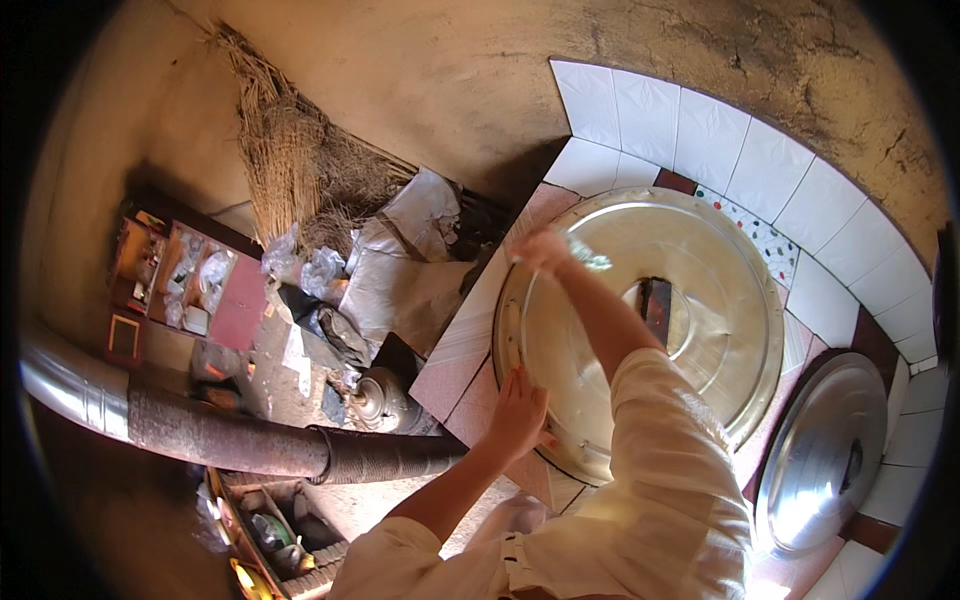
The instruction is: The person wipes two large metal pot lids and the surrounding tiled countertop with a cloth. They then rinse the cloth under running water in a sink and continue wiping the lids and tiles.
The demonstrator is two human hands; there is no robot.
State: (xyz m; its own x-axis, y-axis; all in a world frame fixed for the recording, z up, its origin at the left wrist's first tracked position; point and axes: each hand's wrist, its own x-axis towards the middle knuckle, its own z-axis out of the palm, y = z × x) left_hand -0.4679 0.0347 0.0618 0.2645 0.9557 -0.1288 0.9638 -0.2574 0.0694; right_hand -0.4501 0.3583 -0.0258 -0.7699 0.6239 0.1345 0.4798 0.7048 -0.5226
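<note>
A large round metal lid (592,330), dull gold in colour, lies on a tiled stove top. My right hand (544,251), blurred, is at the lid's far left edge. It holds a pale patterned cloth (589,255), which shows past the wrist over the lid. My left hand (517,416) rests on the lid's near left rim, thumb spread from the fingers, holding nothing. A dark block-like handle (655,311) stands at the lid's middle, partly hidden by my right forearm.
A second, silvery lid (821,457) leans at the right against white wall tiles (709,139). To the left are a metal stovepipe (225,431), a metal kettle-like vessel (375,397), a straw bundle (289,157), plastic bags (322,270) and a red cabinet (240,300). A wooden crate (322,562) stands below.
</note>
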